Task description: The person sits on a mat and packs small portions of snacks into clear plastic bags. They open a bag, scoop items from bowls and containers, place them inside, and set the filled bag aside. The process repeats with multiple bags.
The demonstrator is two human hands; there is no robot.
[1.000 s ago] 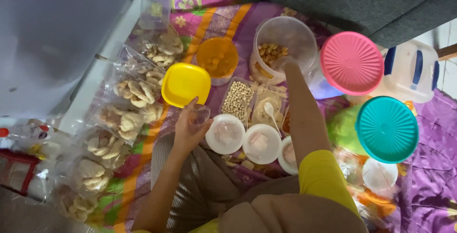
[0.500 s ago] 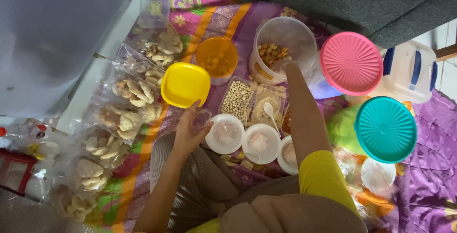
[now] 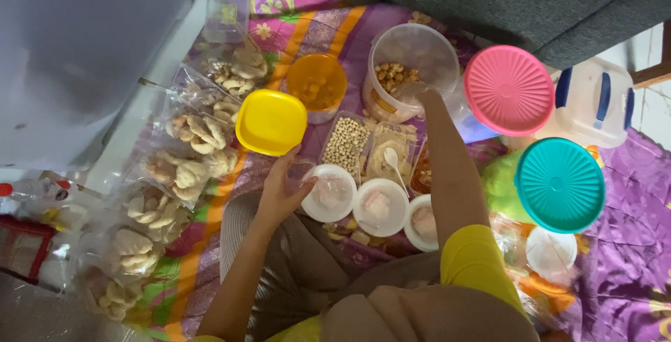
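Left hand (image 3: 283,192) curled around a small clear cup (image 3: 299,171), just beside the white bowl (image 3: 328,193). Right hand (image 3: 418,95) inside the clear tub (image 3: 411,69) of nuts; its grip cannot be told.

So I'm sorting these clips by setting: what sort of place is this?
Probably a home floor used for packing snacks: a patterned purple cloth spread beside a grey sofa, bags of crackers in a row, and lidded plastic tubs around the seated person.
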